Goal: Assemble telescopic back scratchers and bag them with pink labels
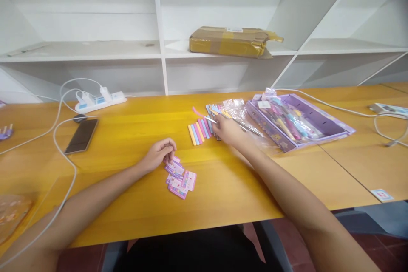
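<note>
My right hand point(227, 129) is closed on a slim stick with a pink curved end and a silver-white shaft point(208, 119). Just beyond and under this hand lies a pile of similar thin pieces point(217, 109) with blue, yellow and pink ends. Short pink, blue and yellow sticks point(198, 131) lie side by side in a row to its left. My left hand point(161, 153) rests on the table with loosely curled fingers and nothing visible in them. Small pink and purple printed cards point(181, 178) overlap by its fingertips.
Clear plastic bags point(237, 112) lie beside a purple box point(334, 129) that holds wrapped colourful items. Left on the table are a phone point(82, 135), a power strip point(102, 102) and white cables. A taped cardboard box point(228, 43) sits on the white shelf point(127, 49).
</note>
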`<state>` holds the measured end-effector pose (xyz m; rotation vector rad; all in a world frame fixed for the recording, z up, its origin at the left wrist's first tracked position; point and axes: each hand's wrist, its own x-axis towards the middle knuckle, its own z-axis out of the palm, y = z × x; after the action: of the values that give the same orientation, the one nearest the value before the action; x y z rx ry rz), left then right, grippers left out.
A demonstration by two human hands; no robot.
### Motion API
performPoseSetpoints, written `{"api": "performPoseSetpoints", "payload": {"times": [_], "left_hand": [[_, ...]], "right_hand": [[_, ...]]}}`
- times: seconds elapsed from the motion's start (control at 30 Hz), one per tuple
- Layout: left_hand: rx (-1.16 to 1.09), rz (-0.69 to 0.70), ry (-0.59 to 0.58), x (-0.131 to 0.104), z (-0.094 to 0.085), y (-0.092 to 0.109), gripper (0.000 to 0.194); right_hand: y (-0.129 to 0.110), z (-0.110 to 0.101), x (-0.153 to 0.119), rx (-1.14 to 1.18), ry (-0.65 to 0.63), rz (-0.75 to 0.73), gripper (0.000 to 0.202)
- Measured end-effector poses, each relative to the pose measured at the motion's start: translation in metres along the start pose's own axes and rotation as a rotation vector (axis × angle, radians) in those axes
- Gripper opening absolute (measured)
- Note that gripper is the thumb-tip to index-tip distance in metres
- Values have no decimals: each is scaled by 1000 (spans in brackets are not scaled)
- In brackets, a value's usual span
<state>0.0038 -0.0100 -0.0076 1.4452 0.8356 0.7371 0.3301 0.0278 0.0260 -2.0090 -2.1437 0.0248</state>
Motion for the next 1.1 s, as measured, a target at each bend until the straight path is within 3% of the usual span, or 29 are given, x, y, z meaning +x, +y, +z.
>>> {"api": "performPoseSetpoints", "payload": {"times": [0.17,0.43,0.57,0.67,0.73,0.93,1.03,1.1], "left_hand": [[17,-19,4,0,1,2,18],[33,-33,-1,-2,3,6,15],[86,58,111,2,2,0,7],[164,152,290,7,2,-7,14],[217,175,330,7,3,-9,26],[584,164,113,-6,7,3,58],[546,179,131,-7,5,1,56],[446,209,192,-4,3,-3,47]], "right_hand": [[-17,6,-6,-56,-44,-27,33],[-22,17,-4,-114,-50,11,37],[-22,16,-3,-73,2,59,35],[-20,11,-4,43,79,72,29],[-17,8,-4,157,148,65,24],[-11,6,-3,541,275,45,24],[-12,5,-4,747,269,35,34],[-17,5,-7,938,182,10,40]]}}
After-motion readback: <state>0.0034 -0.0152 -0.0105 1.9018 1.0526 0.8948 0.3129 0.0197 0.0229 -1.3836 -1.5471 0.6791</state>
